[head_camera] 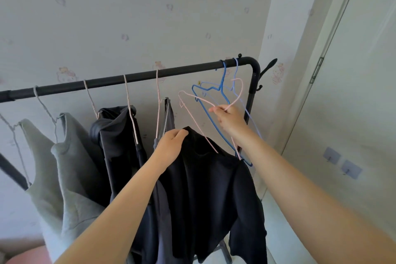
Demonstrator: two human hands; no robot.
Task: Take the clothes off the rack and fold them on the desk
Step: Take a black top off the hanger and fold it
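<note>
- Left hand [171, 146], about centre frame, has its fingers curled round the top edge of a black top [203, 188], bunching the fabric up by the neckline.
- Right hand [230, 120] is a bit higher and further right. It's pinching a pink wire hanger [194, 117] right at the neck where the two arms meet.
- That pink hanger's hook is up in the air, not on the rail. One arm runs down into the black top, and the other disappears behind the right wrist.
- So the hands are apart, each clamped on its own thing.
- The black top droops from the left hand down toward the bottom of the frame, in front of the rack [150, 75].
- Just behind the right hand there's a dark blue hanger [222, 77] and a light blue hanger [236, 68]. Both are bare and hooked at the right end of the black rail.
- Left of the hands, on the rail: a grey-blue garment [169, 113] on a pink hanger, then dark trousers [120, 130] draped over a pale one.
- Further left, two grey tops [70, 156] hang on thin wire hangers.
- Background is pale wallpaper [128, 17] with little cartoon figures.
- There's a door [353, 92] on the right, plus two stick-on hooks [342, 163] on the wall at lower right.
</note>
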